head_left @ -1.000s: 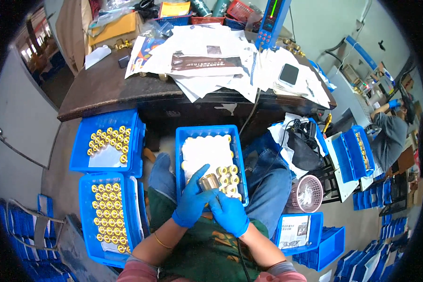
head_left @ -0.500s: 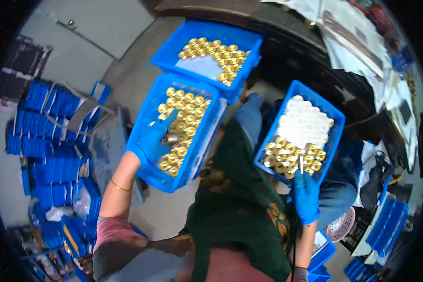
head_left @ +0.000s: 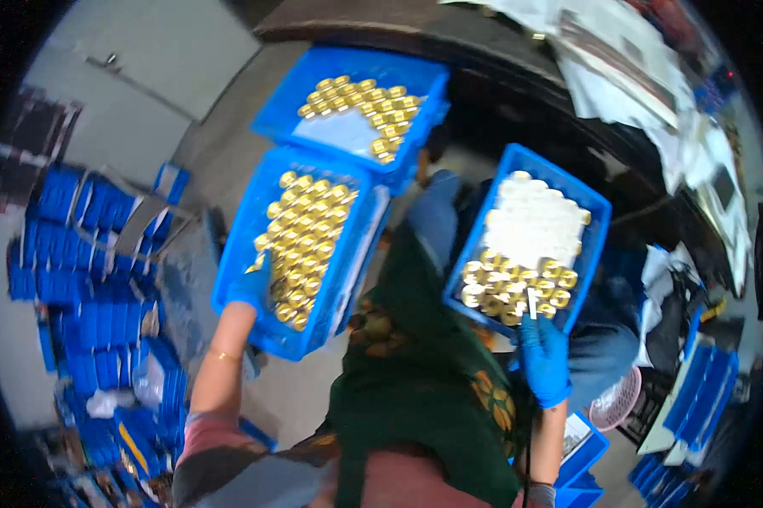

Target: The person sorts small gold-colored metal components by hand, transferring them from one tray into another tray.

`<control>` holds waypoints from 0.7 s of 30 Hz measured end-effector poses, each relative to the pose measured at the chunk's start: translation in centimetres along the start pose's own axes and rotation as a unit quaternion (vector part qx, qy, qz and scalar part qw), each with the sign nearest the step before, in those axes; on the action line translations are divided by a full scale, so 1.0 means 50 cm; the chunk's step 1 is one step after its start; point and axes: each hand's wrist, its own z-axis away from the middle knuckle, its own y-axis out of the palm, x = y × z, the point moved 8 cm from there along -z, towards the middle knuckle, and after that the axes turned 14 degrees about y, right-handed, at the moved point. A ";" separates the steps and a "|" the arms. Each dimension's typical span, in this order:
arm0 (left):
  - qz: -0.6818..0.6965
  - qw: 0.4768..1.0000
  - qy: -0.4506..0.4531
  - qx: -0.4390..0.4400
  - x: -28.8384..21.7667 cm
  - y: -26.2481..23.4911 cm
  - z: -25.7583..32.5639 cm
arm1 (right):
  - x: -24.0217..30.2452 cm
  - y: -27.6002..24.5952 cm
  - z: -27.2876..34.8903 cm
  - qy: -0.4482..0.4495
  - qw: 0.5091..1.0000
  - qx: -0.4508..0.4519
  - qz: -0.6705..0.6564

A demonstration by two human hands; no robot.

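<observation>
Blue lap bin (head_left: 591, 254) to the right, brass fittings (head_left: 498, 279) filling its near end! Right over them, the right hand (head_left: 544, 356) grips a slim metal rod (head_left: 532, 303). Left of the lap bin, the left hand (head_left: 253, 284) is at a second blue bin (head_left: 248, 224), beside rows of gold-coloured pieces (head_left: 309, 229); blur hides whether its fingers hold anything.

Gold-coloured cylindrical metal fittings (head_left: 314, 222) stand in rows inside a blue plastic bin (head_left: 247, 229); a slim silvery rod (head_left: 531, 303) points toward similar fittings (head_left: 492, 279).
</observation>
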 end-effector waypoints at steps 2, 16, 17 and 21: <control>-0.300 0.928 0.162 0.150 -0.239 0.011 -0.012 | -0.001 -0.002 -0.003 0.016 0.999 0.002 0.033; -0.081 0.816 0.494 0.290 -0.832 0.710 -0.027 | -0.057 -0.034 0.023 0.003 0.999 0.010 -0.046; -0.080 0.813 0.499 0.289 -0.831 0.726 -0.033 | -0.058 -0.041 0.021 0.001 0.999 0.004 -0.047; 0.074 0.864 0.368 0.335 -0.787 0.708 -0.068 | -0.056 -0.046 0.008 0.004 0.998 0.005 -0.059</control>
